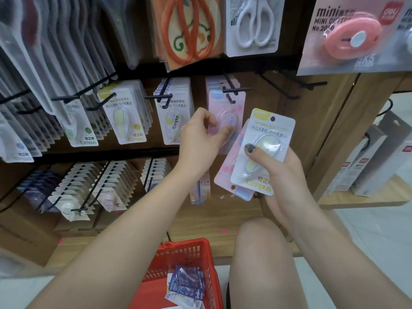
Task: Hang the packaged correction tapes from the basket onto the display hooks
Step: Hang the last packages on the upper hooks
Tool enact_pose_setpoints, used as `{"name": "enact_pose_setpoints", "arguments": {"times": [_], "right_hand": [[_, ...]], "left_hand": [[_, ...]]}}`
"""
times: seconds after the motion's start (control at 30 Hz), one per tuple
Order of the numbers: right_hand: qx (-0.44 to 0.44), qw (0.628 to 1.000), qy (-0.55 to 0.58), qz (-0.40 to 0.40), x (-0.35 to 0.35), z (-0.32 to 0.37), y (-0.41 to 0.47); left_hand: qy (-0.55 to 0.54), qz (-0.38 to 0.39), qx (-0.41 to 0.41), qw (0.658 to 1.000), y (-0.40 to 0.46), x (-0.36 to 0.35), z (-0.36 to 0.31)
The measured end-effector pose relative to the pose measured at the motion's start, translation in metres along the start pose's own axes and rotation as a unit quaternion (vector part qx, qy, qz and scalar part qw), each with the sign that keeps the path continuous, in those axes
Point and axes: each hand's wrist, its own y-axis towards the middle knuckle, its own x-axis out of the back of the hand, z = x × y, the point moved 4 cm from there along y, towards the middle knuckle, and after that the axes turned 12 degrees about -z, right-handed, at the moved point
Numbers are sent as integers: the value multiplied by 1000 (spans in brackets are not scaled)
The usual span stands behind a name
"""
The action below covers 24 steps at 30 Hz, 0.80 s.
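My left hand [199,132] pinches a pink correction tape pack [225,117] hanging on its hook [236,89], my right hand [278,172] grips a yellow pack [263,150] stacked over others, above the red basket [187,259].

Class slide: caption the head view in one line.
Left hand pinches a pink correction tape pack on its hook; right hand holds more packs above the red basket.

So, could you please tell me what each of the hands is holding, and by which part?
The right hand grips a stack of packs, yellow pack on top, thumb on its blister. The left hand pinches the hanging pink pack at its blister.
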Motion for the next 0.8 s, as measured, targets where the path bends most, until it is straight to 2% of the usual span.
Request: {"name": "enact_pose_setpoints", "arguments": {"times": [0.1, 0.23, 0.37, 0.47, 0.73, 0.8], "right_hand": [[-23, 1000, 5, 1, -4, -4, 9], [-51, 998, 3, 22, -12, -6, 13], [-51, 998, -6, 22, -11, -12, 16], [-52, 998, -2, 34, -15, -15, 14], [-58, 998, -10, 12, -44, -22, -4], [-70, 997, -19, 9, -50, -23, -7]], "left_hand": [[71, 7, 20, 997, 21, -13, 5], [151, 81, 72, 983, 36, -22, 12], [84, 111, 103, 985, 20, -4, 13], [-2, 170, 160, 972, -6, 16, 16], [-52, 281, 117, 951, -59, 44, 7], [-51, 275, 110, 954, -61, 48, 6]]}}
